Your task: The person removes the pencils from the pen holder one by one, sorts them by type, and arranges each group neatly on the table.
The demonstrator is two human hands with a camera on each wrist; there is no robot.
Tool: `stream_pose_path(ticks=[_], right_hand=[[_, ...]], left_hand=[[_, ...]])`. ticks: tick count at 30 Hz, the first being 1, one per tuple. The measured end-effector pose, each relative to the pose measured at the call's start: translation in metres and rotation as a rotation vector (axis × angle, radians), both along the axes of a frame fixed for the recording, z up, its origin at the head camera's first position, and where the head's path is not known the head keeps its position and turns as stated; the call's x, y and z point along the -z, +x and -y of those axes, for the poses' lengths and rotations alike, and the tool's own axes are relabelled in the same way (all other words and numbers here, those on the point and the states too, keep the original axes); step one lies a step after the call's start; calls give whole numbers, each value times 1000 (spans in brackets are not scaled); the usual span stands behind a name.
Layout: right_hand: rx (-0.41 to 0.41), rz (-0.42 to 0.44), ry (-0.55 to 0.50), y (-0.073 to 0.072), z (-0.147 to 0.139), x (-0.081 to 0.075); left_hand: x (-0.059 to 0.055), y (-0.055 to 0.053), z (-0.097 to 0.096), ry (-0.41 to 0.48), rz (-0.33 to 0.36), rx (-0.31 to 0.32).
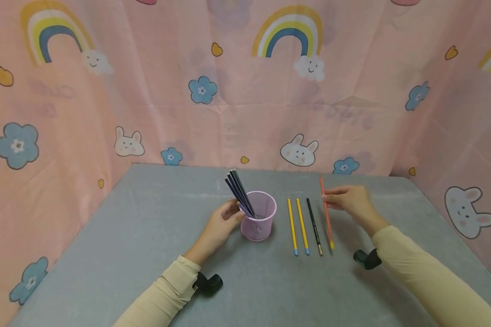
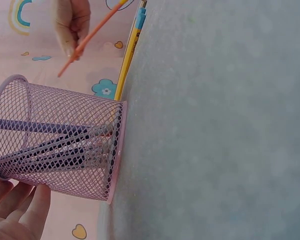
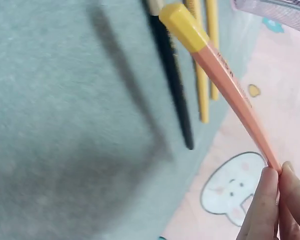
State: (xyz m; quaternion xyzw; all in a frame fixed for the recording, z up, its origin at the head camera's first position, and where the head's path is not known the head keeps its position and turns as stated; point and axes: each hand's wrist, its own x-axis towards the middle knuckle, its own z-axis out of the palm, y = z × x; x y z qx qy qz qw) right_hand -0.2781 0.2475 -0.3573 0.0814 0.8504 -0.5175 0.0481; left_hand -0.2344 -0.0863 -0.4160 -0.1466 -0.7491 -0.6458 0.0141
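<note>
My right hand (image 1: 352, 204) pinches an orange pencil (image 1: 326, 213) with a yellow end between thumb and fingertips. In the right wrist view this pencil (image 3: 235, 95) is raised over its shadow, yellow end toward the camera. My left hand (image 1: 221, 225) holds the left side of a pink mesh pencil cup (image 1: 257, 229), fingertips near its rim. Several dark pencils (image 1: 240, 193) lean left inside the cup. Between cup and right hand lie two yellow pencils (image 1: 292, 227) with blue ends and a black pencil (image 1: 314, 227), side by side.
The grey table (image 1: 147, 254) runs back to a pink patterned curtain (image 1: 229, 118), which also hangs at both sides. A dark wrist-camera mount shows under the left sleeve (image 1: 167, 284), and another beside the right sleeve (image 1: 425, 268).
</note>
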Motion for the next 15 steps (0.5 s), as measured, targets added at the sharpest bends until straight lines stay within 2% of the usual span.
stream_pose_path(ticks=[5, 8, 15], right_hand=[[9, 61, 91, -6, -4, 13], [0, 110, 112, -8, -7, 19], [-8, 167, 12, -10, -10, 29]], left_hand=[[0, 0, 0, 2, 4, 1], [0, -1, 0, 20, 6, 11], [0, -1, 0, 29, 17, 15]])
